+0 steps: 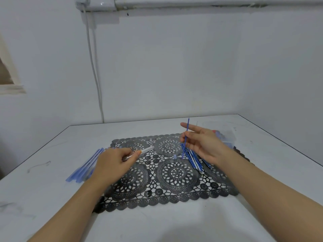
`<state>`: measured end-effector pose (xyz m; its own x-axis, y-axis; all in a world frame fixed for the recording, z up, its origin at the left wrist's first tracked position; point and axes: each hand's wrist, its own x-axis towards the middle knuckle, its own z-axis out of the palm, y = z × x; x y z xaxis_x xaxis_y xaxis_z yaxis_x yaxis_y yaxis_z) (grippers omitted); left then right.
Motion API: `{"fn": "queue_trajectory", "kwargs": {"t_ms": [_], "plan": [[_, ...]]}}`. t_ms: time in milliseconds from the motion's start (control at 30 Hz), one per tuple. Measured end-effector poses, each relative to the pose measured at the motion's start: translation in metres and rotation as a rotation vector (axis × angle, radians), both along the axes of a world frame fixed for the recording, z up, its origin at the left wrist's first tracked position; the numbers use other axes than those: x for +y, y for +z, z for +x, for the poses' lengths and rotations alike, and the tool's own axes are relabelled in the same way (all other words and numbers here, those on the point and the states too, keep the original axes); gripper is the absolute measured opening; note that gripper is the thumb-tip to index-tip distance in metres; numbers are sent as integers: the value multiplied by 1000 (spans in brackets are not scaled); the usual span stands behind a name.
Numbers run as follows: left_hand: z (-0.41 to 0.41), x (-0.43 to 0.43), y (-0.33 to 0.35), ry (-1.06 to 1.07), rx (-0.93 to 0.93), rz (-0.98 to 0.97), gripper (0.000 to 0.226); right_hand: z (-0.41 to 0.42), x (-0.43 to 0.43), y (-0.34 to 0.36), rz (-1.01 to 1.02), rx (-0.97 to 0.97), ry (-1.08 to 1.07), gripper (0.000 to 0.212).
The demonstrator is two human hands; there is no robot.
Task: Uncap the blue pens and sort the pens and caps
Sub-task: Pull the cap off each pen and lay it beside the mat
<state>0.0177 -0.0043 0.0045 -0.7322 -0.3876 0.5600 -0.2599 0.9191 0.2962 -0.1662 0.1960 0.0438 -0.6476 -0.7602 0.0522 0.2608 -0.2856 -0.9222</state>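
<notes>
My left hand (113, 159) grips a clear white pen barrel (146, 149) that points right over the black lace mat (174, 173). My right hand (201, 142) pinches a thin blue pen refill (187, 127), held nearly upright above a pile of blue refills (194, 158) on the mat's right side. A row of pale blue pen barrels (83, 167) lies on the table left of the mat, partly hidden by my left hand. One small blue cap (175, 156) sits on the mat near the refill pile.
A clear plastic box (226, 137) with small coloured pieces stands at the back right of the white table (166, 224), behind my right hand. A white wall rises behind the table, with a cable (94, 70) running down it.
</notes>
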Motion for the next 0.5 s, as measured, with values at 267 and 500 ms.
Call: {"fn": "queue_trajectory", "kwargs": {"t_ms": [267, 500], "plan": [[-1, 2, -2, -18, -13, 40, 65, -6, -5, -12, 162, 235, -12, 32], [-3, 3, -4, -39, -17, 39, 63, 5, -3, -19, 487, 1123, -1, 40]]}}
